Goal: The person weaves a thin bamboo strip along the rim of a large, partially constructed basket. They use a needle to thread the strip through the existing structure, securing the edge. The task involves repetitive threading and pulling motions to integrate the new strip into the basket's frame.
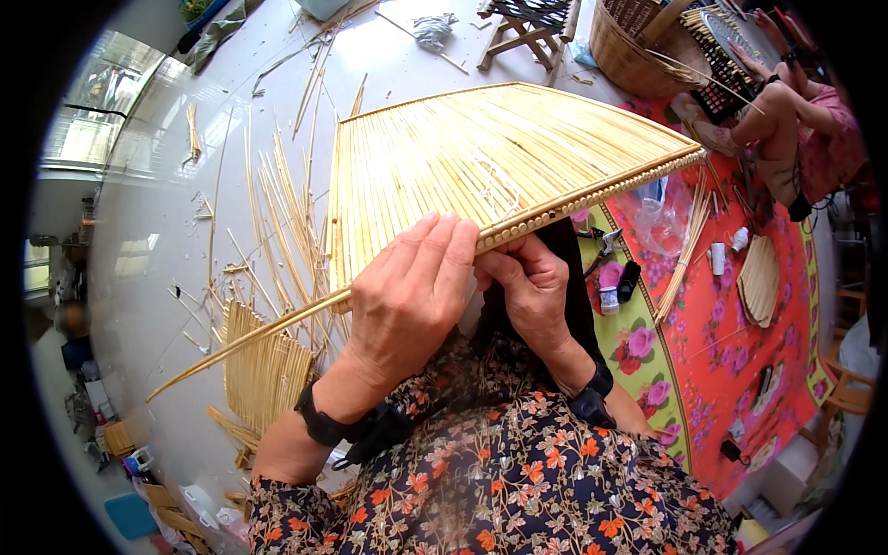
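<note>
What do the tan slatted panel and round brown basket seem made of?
Tan slatted panel: probably dried reed or straw, faintly glossy; round stalk ends line its edge. Round brown basket: perhaps bamboo or wicker, mostly matte; its walls show interwoven strips.

To my right I have a red floral cloth (712,351) with a yellow-green border spread over the pale floor (157,268). Along its left border I see a small white bottle (609,299) just beside a black cylinder (629,280). Farther up, near that same side, lies a crumpled clear plastic bag (659,227). A white spool (718,258) stands nearer the cloth's right edge. Past the cloth's far edge I can see a woven basket (629,67) and, left of it, a low wooden stool (527,44). Another person (782,129) in pink sits with bent knees by the far right corner. Off to my left is a bright window (102,102), and a wooden chair (849,393) stands beyond the cloth's right edge.
</note>
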